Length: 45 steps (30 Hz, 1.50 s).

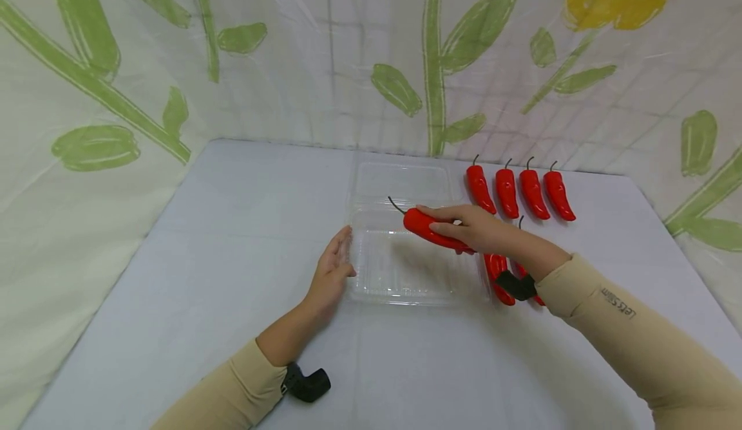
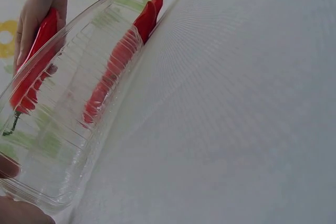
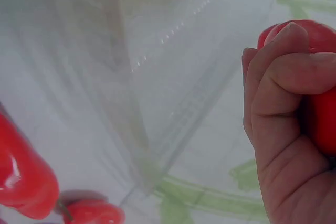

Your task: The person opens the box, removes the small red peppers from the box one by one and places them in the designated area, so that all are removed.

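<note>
A clear plastic box (image 1: 400, 282) sits on the table with its hinged lid (image 1: 400, 180) laid back. My left hand (image 1: 326, 282) grips the box's left wall, thumb and fingers on either side of the rim. Above the box, my right hand (image 1: 472, 225) holds a red chili pepper (image 1: 428, 229) around its body, tilted, with the green stem pointing left and back. In the left wrist view this pepper (image 2: 34, 93) shows partly through the clear wall. The right wrist view has my curled fingers (image 3: 283, 93) wrapped around it.
Several red peppers (image 1: 506, 193) stand in a row at the back right. Two more peppers (image 1: 497, 280) lie by the box's right side, partly hidden by my right forearm. Behind the white table (image 1: 232, 211) hangs a sheet (image 1: 301, 56) printed with flowers.
</note>
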{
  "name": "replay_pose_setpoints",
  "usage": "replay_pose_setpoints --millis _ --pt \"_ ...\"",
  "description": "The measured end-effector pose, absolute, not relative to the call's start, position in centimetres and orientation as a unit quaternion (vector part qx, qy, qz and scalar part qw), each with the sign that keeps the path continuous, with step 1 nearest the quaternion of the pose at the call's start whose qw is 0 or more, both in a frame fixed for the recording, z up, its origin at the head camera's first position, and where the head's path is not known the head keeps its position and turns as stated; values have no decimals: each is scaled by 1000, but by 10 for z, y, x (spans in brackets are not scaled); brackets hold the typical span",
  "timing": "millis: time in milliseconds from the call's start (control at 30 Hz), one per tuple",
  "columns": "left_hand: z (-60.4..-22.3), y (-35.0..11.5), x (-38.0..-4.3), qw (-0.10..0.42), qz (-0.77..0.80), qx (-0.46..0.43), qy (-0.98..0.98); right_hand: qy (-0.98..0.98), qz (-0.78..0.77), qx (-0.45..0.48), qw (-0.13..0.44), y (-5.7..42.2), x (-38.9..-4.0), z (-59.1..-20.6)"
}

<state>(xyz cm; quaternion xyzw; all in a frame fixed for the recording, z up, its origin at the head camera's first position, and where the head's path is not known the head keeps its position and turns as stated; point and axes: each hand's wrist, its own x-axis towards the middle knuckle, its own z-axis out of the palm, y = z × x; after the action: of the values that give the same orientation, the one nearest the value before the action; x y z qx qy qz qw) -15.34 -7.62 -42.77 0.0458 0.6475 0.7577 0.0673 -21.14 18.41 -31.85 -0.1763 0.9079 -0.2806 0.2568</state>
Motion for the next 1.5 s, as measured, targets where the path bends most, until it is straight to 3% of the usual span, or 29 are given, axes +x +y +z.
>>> replay_pose_setpoints --millis 700,1500 --pt "-430 -76 -154 73 752 44 654 893 -401 -75 192 241 -170 -317" --pt "-431 -76 -155 71 753 42 653 881 -460 46 105 316 -139 -350"
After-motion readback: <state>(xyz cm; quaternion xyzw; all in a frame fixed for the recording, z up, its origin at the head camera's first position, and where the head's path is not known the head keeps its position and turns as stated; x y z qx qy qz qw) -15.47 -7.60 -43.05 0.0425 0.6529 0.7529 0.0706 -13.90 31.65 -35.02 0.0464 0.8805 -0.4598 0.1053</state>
